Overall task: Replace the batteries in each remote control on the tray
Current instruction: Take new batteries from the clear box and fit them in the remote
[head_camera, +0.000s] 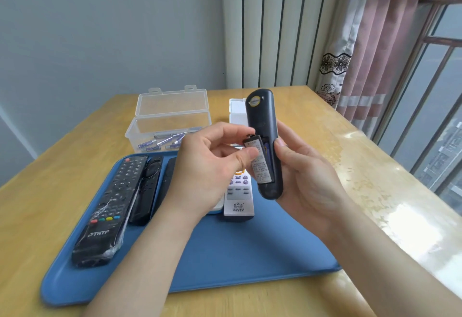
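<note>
**Remote-battery job: one handset open, four waiting**

Setting: wooden counter, pale wall behind, curtained window at the frame's right.

Item in hand: dark remote, centre of frame, held upright above the tray with its back to the camera. The right hand grips its lower half, curled round the body. The left hand has its fingers pinching the top end of the labelled battery cover, which sits tilted off its seat. A sliver of blue shows inside, possibly a cell.

On the tray, lower left to centre: wrapped black remote, slim black remote, a third dark one largely hidden, white remote. All lie face up.

Stock: clear box, lid up, upper centre, holding loose batteries.

Progress: one handset is mid-service. Whether its cover is coming off or going on cannot be told, nor which of the others are done.
</note>
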Demonstrator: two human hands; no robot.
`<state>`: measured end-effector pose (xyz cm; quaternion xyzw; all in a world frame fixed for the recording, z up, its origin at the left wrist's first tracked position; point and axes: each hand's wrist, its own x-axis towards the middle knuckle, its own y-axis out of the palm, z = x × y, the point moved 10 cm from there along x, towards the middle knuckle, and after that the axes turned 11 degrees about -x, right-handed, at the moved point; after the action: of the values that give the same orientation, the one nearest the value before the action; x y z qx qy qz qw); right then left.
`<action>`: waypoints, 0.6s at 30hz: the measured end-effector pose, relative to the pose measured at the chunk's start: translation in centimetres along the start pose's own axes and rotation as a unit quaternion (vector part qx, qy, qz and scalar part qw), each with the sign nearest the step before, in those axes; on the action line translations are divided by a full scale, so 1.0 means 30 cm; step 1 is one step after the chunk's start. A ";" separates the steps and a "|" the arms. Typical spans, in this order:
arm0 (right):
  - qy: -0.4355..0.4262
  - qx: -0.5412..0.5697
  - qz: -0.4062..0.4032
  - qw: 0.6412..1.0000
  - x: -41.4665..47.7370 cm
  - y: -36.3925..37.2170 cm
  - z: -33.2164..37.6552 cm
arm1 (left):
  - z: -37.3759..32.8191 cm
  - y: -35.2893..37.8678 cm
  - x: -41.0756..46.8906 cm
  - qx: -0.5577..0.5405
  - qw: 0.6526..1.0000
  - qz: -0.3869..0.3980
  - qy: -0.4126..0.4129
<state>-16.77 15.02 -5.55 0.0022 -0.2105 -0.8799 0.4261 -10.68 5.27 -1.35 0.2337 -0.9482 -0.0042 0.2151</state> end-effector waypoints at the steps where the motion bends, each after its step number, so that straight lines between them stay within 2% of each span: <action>1: 0.000 -0.002 0.000 1.000 -0.002 0.006 -0.001 | 0.003 0.002 0.000 0.008 1.000 0.001 0.001; 9: 0.015 0.031 -0.015 0.999 -0.004 0.007 -0.011 | -0.014 0.047 -0.021 0.169 0.979 0.034 0.104; 11: 0.016 0.032 -0.024 0.999 -0.006 0.005 -0.008 | -0.029 0.067 -0.029 0.251 0.954 0.041 0.160; 14: 0.023 0.010 -0.047 0.999 -0.013 -0.005 -0.010 | -0.041 0.108 -0.048 0.378 0.896 0.052 0.227; 15: 0.025 -0.001 -0.056 0.998 -0.018 -0.008 -0.007 | -0.025 0.118 -0.049 0.374 0.903 0.066 0.200; 18: 0.027 -0.060 -0.085 0.994 -0.024 -0.030 0.019 | 0.044 0.119 -0.048 0.272 0.957 0.085 0.055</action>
<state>-17.10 16.26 -5.51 0.0184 -0.1450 -0.9234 0.3549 -11.64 8.97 -2.76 0.2021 -0.9166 0.2847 0.1948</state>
